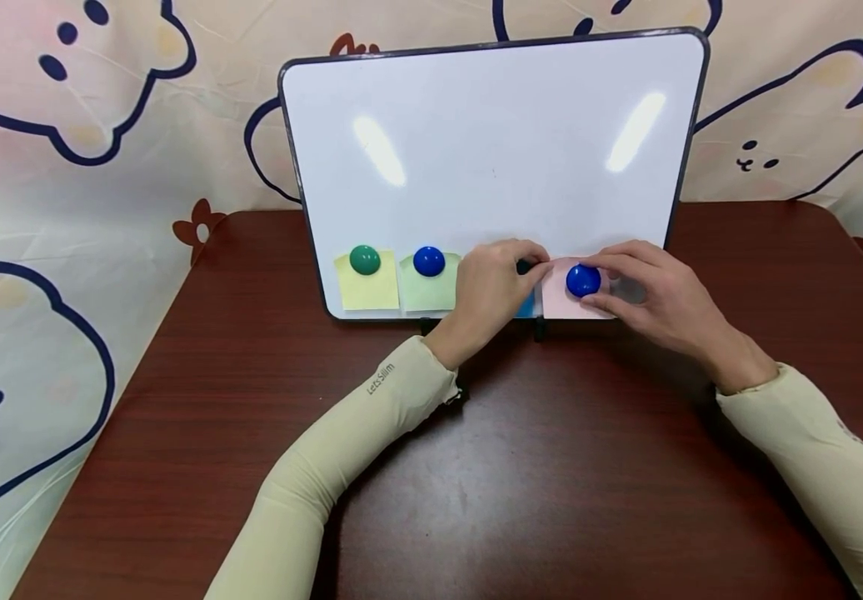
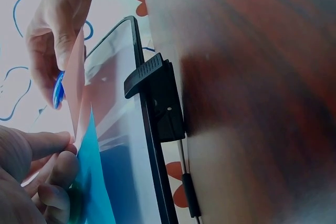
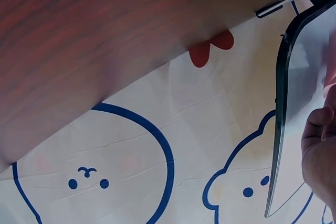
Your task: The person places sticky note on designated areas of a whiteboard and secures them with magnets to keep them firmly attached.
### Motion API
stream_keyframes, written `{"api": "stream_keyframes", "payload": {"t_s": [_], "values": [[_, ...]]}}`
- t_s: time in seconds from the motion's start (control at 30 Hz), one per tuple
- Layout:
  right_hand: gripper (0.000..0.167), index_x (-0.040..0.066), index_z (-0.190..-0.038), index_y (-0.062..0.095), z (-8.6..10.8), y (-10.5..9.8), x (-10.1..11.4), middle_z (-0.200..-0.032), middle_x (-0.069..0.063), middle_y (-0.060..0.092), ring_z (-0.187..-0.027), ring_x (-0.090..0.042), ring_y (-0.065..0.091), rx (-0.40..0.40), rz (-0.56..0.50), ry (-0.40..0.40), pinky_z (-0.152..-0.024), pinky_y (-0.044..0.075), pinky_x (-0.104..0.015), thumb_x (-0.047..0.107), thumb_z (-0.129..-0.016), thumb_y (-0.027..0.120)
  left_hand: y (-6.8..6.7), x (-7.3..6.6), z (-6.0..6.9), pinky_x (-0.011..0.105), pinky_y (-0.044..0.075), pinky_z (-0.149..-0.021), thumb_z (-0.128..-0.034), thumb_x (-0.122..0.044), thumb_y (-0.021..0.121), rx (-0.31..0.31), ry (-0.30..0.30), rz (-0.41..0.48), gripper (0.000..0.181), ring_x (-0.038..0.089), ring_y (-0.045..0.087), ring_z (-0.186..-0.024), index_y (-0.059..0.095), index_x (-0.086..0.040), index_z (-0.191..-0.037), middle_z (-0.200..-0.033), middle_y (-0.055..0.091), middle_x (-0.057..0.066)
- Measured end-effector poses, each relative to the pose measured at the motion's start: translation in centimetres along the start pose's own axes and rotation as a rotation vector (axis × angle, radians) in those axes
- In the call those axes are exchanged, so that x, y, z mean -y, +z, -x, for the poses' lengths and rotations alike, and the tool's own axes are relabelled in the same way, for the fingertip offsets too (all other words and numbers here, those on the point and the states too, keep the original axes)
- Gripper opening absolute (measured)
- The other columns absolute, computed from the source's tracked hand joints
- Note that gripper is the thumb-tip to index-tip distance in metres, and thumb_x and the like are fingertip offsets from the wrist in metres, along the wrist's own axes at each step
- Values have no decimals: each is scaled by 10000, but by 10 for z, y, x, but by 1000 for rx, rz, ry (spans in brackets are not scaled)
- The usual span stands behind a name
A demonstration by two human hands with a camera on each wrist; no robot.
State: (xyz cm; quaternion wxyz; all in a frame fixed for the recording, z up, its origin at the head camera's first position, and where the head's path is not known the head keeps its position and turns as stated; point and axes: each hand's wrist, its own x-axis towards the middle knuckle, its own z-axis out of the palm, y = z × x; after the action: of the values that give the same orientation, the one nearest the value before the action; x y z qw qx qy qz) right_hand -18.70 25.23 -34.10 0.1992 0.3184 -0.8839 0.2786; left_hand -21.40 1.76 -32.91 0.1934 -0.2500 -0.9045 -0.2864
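Low on the whiteboard (image 1: pixel 491 158), my right hand (image 1: pixel 664 293) pinches a round blue magnet (image 1: pixel 583 281) between thumb and fingers, against a pink sticky note (image 1: pixel 557 302). My left hand (image 1: pixel 486 287) pinches the pink note's upper left edge with its fingertips. In the left wrist view the pink note (image 2: pixel 76 87) stands out from the board along its lower part. A blue sticky note (image 2: pixel 97 171) with a green magnet (image 2: pixel 76 203) is beside the left fingers, mostly covered by that hand in the head view. The right wrist view catches only part of the right hand (image 3: pixel 320 150).
Left of my hands, a green magnet (image 1: pixel 365 260) is on a yellow note (image 1: pixel 368 292), and a blue magnet (image 1: pixel 429 262) on a pale green note (image 1: pixel 428 293). Black clip feet (image 2: pixel 157 98) support the board on the dark wooden table (image 1: pixel 476 500). A patterned cloth (image 1: pixel 139 167) hangs behind.
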Motion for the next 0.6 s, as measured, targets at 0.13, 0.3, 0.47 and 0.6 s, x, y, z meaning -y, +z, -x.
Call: {"api": "stream_keyframes", "payload": {"t_s": [0.13, 0.3, 0.47, 0.6], "values": [[546, 130, -1233, 704, -2, 1, 1, -1207, -85, 658, -1047, -182, 595, -25, 9, -1, -965, 322, 7, 71, -719, 879, -1, 0, 0, 195, 541, -760, -912, -303, 734, 8, -3, -8, 153, 74, 723, -899, 795, -180, -981, -952, 783, -41], [553, 132, -1232, 707, -4, 2, 0, -1197, -86, 659, -1053, -188, 601, -51, 6, -11, -968, 324, 5, 70, -712, 883, 0, -1, 0, 192, 541, -756, -912, -307, 733, 10, -3, -19, 165, 80, 725, -897, 794, -173, -986, -954, 783, -34], [561, 124, -1228, 709, -6, 3, 0, -1194, -91, 660, -1054, -200, 606, -67, -1, -21, -973, 327, 1, 65, -699, 888, 0, 0, 0, 189, 533, -711, -910, -307, 736, -8, 2, -18, 156, 73, 723, -866, 795, -177, -973, -935, 783, -40], [551, 124, -1226, 710, -6, 3, 0, -1183, -93, 660, -1047, -199, 607, -71, 10, -12, -962, 324, 6, 69, -707, 885, 1, 0, 0, 200, 532, -699, -911, -297, 735, -23, 8, -3, 144, 73, 721, -854, 794, -177, -964, -925, 782, -41]]}}
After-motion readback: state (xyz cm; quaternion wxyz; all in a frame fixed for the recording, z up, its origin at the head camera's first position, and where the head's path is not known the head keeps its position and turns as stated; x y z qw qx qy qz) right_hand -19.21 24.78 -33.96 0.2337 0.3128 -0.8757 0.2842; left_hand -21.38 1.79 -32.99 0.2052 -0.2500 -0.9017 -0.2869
